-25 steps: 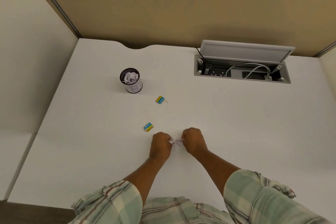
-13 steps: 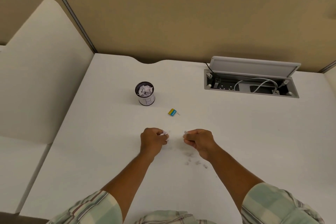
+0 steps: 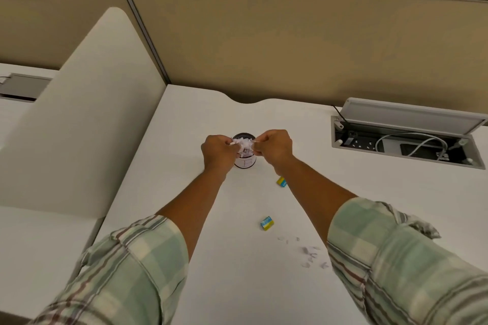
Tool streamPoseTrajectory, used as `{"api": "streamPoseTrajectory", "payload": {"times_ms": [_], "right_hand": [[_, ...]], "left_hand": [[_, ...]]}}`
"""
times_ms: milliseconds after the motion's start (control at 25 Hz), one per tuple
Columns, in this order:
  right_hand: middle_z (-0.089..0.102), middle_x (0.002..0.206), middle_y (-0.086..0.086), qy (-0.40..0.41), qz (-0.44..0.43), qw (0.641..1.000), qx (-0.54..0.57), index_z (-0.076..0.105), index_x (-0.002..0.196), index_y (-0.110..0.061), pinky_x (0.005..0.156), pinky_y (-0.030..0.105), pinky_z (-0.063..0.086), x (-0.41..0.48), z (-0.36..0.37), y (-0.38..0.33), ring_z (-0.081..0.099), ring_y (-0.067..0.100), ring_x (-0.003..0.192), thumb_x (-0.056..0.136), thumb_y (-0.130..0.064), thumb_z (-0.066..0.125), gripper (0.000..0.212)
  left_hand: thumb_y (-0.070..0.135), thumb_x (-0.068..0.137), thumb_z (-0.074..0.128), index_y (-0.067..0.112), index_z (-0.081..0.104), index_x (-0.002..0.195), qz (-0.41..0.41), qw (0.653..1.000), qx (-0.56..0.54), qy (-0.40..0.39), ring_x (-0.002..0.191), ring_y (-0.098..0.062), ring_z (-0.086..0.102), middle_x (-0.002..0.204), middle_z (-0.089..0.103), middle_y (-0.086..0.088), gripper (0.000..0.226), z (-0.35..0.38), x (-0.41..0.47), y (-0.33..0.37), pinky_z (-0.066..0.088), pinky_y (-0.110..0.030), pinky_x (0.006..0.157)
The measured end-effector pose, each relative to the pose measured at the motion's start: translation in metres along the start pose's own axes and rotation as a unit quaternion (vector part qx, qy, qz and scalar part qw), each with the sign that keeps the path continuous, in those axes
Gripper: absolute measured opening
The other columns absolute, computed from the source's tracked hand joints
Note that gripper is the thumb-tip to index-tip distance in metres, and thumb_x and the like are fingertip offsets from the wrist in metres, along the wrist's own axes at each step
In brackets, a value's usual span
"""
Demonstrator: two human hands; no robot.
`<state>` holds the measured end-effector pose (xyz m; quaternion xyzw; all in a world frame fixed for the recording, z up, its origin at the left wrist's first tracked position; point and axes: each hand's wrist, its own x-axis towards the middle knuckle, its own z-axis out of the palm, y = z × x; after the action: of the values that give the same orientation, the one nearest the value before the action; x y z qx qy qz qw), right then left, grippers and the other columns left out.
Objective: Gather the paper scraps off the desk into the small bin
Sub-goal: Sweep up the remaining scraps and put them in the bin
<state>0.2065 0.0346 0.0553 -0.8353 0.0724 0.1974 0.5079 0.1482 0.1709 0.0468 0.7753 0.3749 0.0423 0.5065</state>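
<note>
The small round bin (image 3: 246,162), white with a dark rim, stands on the white desk (image 3: 369,192) and holds crumpled white paper. My left hand (image 3: 217,152) and my right hand (image 3: 274,146) hover right over its mouth, both pinched shut on white paper scraps (image 3: 241,144). Several tiny scraps (image 3: 309,253) lie on the desk near my right sleeve.
Two small yellow-and-blue boxes lie on the desk: one (image 3: 267,223) in front of me, another (image 3: 281,181) partly hidden by my right forearm. An open cable tray (image 3: 404,144) with its lid up sits at the back right. A cream divider (image 3: 79,126) borders the left.
Both hands have moved forward from the desk's middle to above the bin, carrying scraps. The view has shifted forward and up with them.
</note>
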Motion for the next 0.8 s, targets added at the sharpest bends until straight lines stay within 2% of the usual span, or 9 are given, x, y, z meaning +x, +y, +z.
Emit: {"api": "streamPoseTrajectory", "payload": {"times_ms": [160,200,280,360,520,640,720,800], "right_hand": [[0.075,0.087,0.008,-0.019,-0.048,0.989,-0.136,0.076,0.079,-0.01,0.078,0.034,0.063,0.026,0.028,-0.011,0.073,0.025,0.085,0.08,-0.006,0.077,0.005],[0.075,0.091,0.008,-0.032,-0.05,0.985,-0.16,0.077,0.084,-0.008,0.079,0.032,0.061,0.03,0.033,-0.011,0.072,0.024,0.088,0.081,-0.008,0.078,0.003],[0.072,0.1,0.008,-0.07,-0.065,0.968,-0.233,0.076,0.097,-0.006,0.082,0.03,0.058,0.036,0.039,-0.011,0.069,0.024,0.094,0.083,-0.014,0.078,0.016],[0.071,0.106,0.01,-0.081,-0.1,0.947,-0.295,0.075,0.103,-0.006,0.083,0.03,0.056,0.039,0.042,-0.011,0.067,0.024,0.096,0.087,-0.017,0.074,0.02],[0.071,0.114,0.007,-0.045,-0.128,0.947,-0.293,0.075,0.106,-0.01,0.08,0.026,0.053,0.042,0.04,-0.012,0.067,0.022,0.099,0.089,-0.009,0.072,0.017],[0.071,0.116,0.006,-0.031,-0.116,0.953,-0.279,0.076,0.105,-0.013,0.08,0.024,0.053,0.041,0.032,-0.01,0.065,0.018,0.096,0.086,-0.003,0.076,0.021],[0.072,0.116,0.005,-0.013,-0.105,0.957,-0.271,0.076,0.104,-0.014,0.074,0.019,0.05,0.04,0.024,-0.006,0.062,0.014,0.091,0.084,-0.001,0.078,0.025],[0.073,0.115,0.006,0.01,-0.088,0.967,-0.237,0.075,0.106,-0.012,0.066,0.011,0.048,0.036,0.014,0.0,0.068,0.016,0.089,0.084,0.001,0.078,0.026]], "left_hand": [[0.01,0.078,0.082,0.001,0.074,0.067,-0.001,1.0,0.009,0.017,0.067,-0.031,0.076,0.071,0.074,-0.016,0.016,-0.005,0.025,-0.008,0.064,-0.047,0.07],[0.011,0.078,0.083,0.001,0.074,0.067,-0.006,1.0,0.004,0.023,0.066,-0.03,0.076,0.071,0.074,-0.016,0.017,-0.006,0.029,-0.011,0.065,-0.046,0.069],[0.014,0.078,0.084,0.003,0.075,0.069,-0.013,1.0,-0.01,0.027,0.062,-0.024,0.076,0.071,0.075,-0.012,0.017,-0.01,0.033,-0.015,0.065,-0.042,0.068],[0.014,0.078,0.085,0.003,0.076,0.073,-0.018,0.999,-0.025,0.025,0.063,-0.022,0.076,0.074,0.076,-0.011,0.014,-0.014,0.039,-0.018,0.066,-0.041,0.069],[0.014,0.077,0.085,0.004,0.078,0.08,-0.02,0.999,-0.02,0.027,0.065,-0.023,0.077,0.078,0.077,-0.01,0.012,-0.017,0.047,-0.019,0.066,-0.04,0.07],[0.013,0.077,0.086,0.007,0.076,0.073,-0.005,1.0,-0.006,0.021,0.062,-0.022,0.076,0.075,0.076,-0.009,0.012,-0.015,0.046,-0.015,0.066,-0.04,0.067],[0.013,0.077,0.084,0.006,0.075,0.068,0.011,1.0,0.01,0.016,0.061,-0.023,0.075,0.072,0.075,-0.01,0.015,-0.013,0.046,-0.014,0.066,-0.041,0.065],[0.012,0.079,0.083,0.002,0.074,0.066,0.031,0.999,0.03,0.006,0.063,-0.027,0.075,0.072,0.075,-0.014,0.018,-0.007,0.047,-0.012,0.065,-0.042,0.066]]}}
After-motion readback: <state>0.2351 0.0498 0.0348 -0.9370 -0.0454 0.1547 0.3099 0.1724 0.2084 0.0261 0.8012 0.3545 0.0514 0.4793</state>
